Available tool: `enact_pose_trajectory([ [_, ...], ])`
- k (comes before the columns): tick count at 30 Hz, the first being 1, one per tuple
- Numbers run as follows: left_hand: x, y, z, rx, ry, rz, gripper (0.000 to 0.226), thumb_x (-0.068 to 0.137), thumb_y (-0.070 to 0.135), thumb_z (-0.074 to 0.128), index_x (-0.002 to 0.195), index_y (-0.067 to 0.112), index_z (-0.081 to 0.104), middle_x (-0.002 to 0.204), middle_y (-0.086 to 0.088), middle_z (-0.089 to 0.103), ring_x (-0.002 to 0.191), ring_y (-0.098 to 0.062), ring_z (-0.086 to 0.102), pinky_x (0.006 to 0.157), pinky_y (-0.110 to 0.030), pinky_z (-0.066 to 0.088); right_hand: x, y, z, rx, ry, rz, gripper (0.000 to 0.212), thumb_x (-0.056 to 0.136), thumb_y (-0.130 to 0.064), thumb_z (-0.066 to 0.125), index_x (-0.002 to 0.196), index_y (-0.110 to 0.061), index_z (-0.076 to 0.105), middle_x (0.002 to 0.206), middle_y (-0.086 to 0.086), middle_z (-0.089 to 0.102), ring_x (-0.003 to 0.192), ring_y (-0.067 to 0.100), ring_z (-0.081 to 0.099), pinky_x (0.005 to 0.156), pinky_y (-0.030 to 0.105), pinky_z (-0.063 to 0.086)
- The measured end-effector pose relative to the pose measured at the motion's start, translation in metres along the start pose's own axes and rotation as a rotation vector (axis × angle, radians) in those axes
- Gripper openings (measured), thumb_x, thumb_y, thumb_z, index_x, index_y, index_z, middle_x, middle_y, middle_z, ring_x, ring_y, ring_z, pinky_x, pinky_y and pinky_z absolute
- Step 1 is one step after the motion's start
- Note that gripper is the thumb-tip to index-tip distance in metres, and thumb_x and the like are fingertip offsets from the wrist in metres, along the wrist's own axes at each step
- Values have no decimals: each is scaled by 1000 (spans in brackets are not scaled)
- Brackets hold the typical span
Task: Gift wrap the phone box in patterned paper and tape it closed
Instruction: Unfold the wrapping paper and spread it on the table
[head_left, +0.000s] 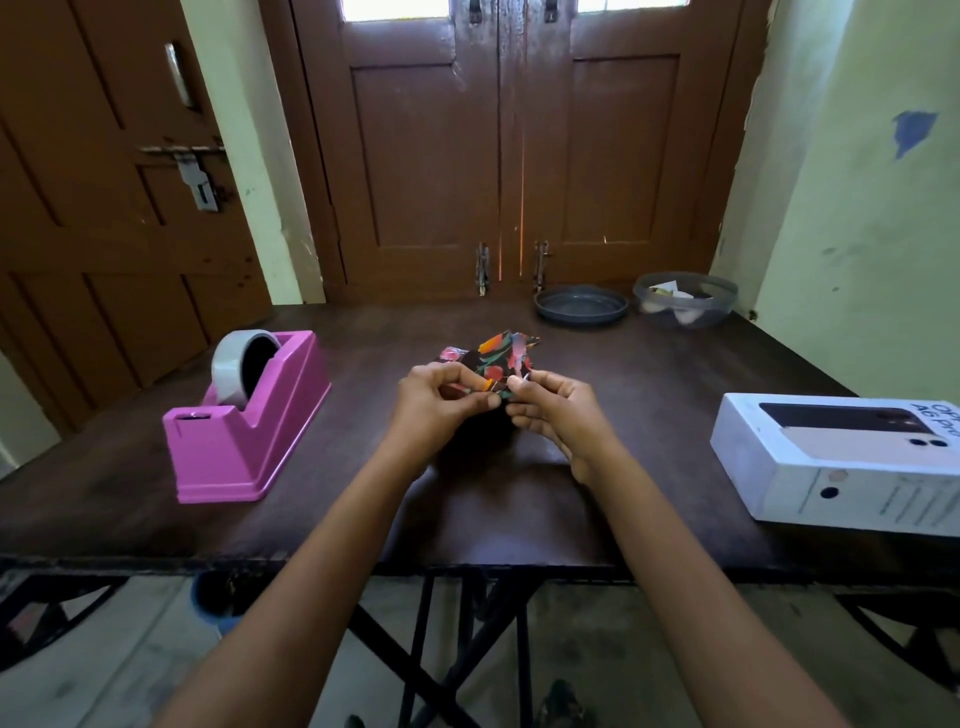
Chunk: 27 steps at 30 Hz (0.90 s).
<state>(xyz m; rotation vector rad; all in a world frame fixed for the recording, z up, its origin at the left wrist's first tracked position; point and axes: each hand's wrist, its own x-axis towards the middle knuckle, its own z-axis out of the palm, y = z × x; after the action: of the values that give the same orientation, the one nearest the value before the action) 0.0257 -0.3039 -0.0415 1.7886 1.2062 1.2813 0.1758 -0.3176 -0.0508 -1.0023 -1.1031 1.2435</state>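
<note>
The phone box (841, 462) lies flat at the right of the surface (467, 509), white and unwrapped. Its far right end is cut off by the frame edge, so the printed name reads only in part. It sits well apart from both hands.

One piece of patterned paper (493, 356), dark with red, orange and green shapes, is held up over the middle of the surface. The left hand (434, 397) and right hand (556, 410) each pinch its near edge, with the fingers (524, 387) curled tight on the paper. That edge is hidden behind them, and how the bunched sheet is folded is hard to make out.

One pink tape dispenser (249, 426) stands at the left with one grey tape roll (236, 364) in it. At the far right are one dark shallow dish (581, 305) and one clear bowl (684, 299), whose contents are too blurred to name.
</note>
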Motion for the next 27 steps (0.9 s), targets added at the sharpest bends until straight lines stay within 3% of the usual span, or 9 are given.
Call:
enact_pose_trajectory([
  [4, -3, 0, 2, -76, -30, -52, 9, 75, 15, 77, 72, 19, 70, 73, -5, 68, 71, -13, 60, 73, -32, 49, 0, -1, -1, 59, 16, 4, 22, 87, -5, 60, 109, -1, 59, 67, -2, 68, 56, 2, 64, 57, 14, 51],
  [8, 0, 4, 2, -15, 43, -43, 15, 78, 15, 74, 68, 23, 68, 59, 10, 63, 59, -2, 55, 60, -19, 44, 0, -1, 0, 75, 52, -31, 52, 86, 1, 60, 133, 7, 39, 73, 2, 69, 59, 4, 66, 58, 15, 53],
  [11, 4, 8, 6, -191, 131, -149, 22, 83, 7, 67, 64, 15, 62, 47, 11, 55, 42, 1, 47, 45, -13, 38, 1, -1, 0, 58, 70, -61, 55, 85, 6, 58, 135, 8, 36, 57, -5, 67, 55, 3, 65, 57, 15, 53],
  [13, 7, 8, 8, -305, 224, -249, 23, 86, 7, 63, 65, 13, 59, 51, 5, 56, 45, -5, 48, 43, -16, 38, 1, 0, -1, 36, 89, -51, 53, 85, 8, 57, 134, 8, 37, 56, -5, 64, 52, 3, 64, 56, 14, 53],
  [16, 14, 5, 3, -391, 380, -367, 20, 90, 14, 61, 70, 16, 57, 69, -3, 59, 58, -13, 53, 46, -19, 45, 2, -1, -1, -43, 135, -10, 44, 86, 7, 54, 129, 4, 46, 65, 3, 58, 44, 0, 57, 50, 12, 48],
  [19, 16, 5, -1, -350, 429, -374, 17, 95, 21, 52, 78, 19, 53, 81, 0, 59, 70, -11, 54, 61, -26, 49, 4, -2, -2, -117, 201, 22, 29, 90, -1, 48, 118, -2, 56, 66, 1, 53, 39, 0, 47, 43, 12, 40],
  [21, 15, 6, 1, -302, 412, -295, 17, 97, 23, 49, 80, 21, 50, 80, 2, 57, 71, -8, 53, 62, -23, 47, 4, -2, -2, -131, 236, 45, 28, 92, -7, 45, 116, -4, 58, 68, -1, 52, 47, 4, 45, 46, 15, 39],
  [24, 13, 8, 4, -238, 326, -173, 18, 97, 20, 46, 80, 21, 46, 76, 3, 51, 66, -8, 48, 54, -18, 44, 1, -6, -1, -67, 165, 153, 27, 93, -22, 41, 111, -11, 57, 85, 4, 57, 72, 13, 53, 64, 23, 45],
  [27, 13, 6, 3, -204, 239, -148, 14, 97, 19, 47, 83, 24, 50, 85, -1, 57, 82, -16, 56, 72, -31, 51, -1, -7, -1, 43, 91, 209, 33, 93, -46, 41, 106, -18, 52, 96, 4, 58, 91, 21, 57, 77, 30, 48],
])
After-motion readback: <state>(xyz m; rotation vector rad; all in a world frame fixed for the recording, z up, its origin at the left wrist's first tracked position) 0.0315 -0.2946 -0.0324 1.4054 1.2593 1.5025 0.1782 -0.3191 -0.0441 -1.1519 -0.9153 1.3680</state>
